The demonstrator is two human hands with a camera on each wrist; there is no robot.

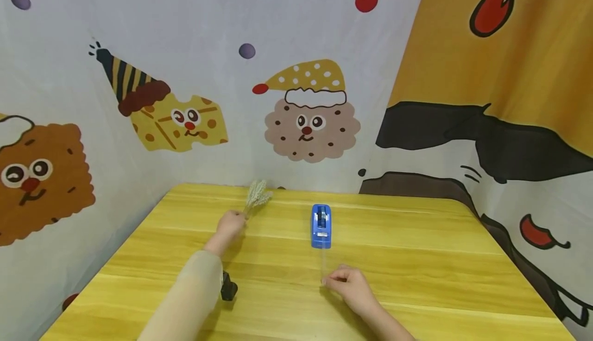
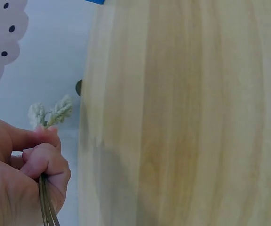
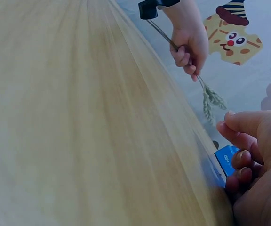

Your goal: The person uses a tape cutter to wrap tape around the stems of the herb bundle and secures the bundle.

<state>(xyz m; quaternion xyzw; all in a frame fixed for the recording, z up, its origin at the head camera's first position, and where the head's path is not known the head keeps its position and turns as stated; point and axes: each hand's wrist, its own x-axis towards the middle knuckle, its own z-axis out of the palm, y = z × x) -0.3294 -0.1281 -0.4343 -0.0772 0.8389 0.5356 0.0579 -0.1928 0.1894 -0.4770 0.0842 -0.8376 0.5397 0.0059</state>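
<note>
My left hand grips a small bunch of dried wheat ears by the stems, heads pointing away toward the back of the table. In the left wrist view its fingers curl round the thin stems, which come out below the fist. A blue tape dispenser stands at the middle of the table, to the right of the wheat. From its front a clear strip of tape stretches toward me. Thumb and forefinger of my right hand pinch the strip's free end.
The wood-grain table reaches back to a cartoon-printed cloth, which also hangs along the sides. A black wrist camera sits at the left sleeve.
</note>
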